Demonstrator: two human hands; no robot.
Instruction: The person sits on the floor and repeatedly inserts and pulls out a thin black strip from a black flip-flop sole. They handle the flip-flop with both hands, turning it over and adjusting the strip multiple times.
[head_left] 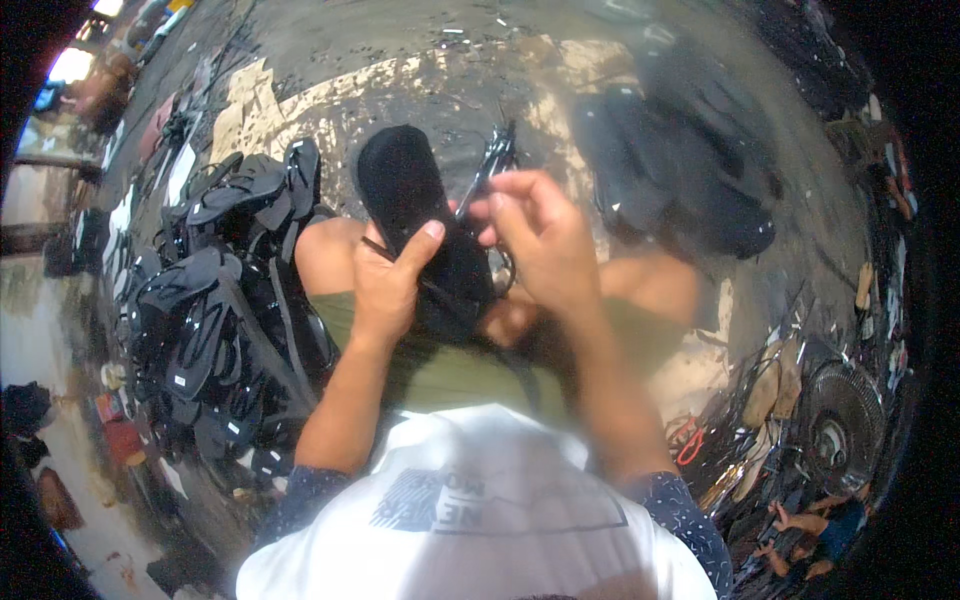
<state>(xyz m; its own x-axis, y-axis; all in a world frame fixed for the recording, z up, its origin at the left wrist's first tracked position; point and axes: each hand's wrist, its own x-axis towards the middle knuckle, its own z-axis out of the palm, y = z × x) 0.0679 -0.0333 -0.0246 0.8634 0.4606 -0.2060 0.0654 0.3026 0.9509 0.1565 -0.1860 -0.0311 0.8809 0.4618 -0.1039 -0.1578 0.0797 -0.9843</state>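
My left hand (385, 285) is closed around a black sandal (400, 175), held upright above my lap with its rounded end pointing away from me. The thumb presses on its face, and a thin dark strap shows by the fingers. To the right of the sandal, my right hand (535, 235) is closed with its fingertips pinched beside the sandal's edge. What they hold is hard to make out. A narrow shiny piece (487, 172) shows just beyond those fingertips, and a dark loop (508, 275) curves below them.
Many black sandals (205, 290) are heaped on the floor to my left. More dark pieces (680, 150), blurred, lie at the far right. Torn brown cardboard (245, 105) covers part of the floor ahead. A fan (840, 425) stands at the lower right, near a red cord (688, 442).
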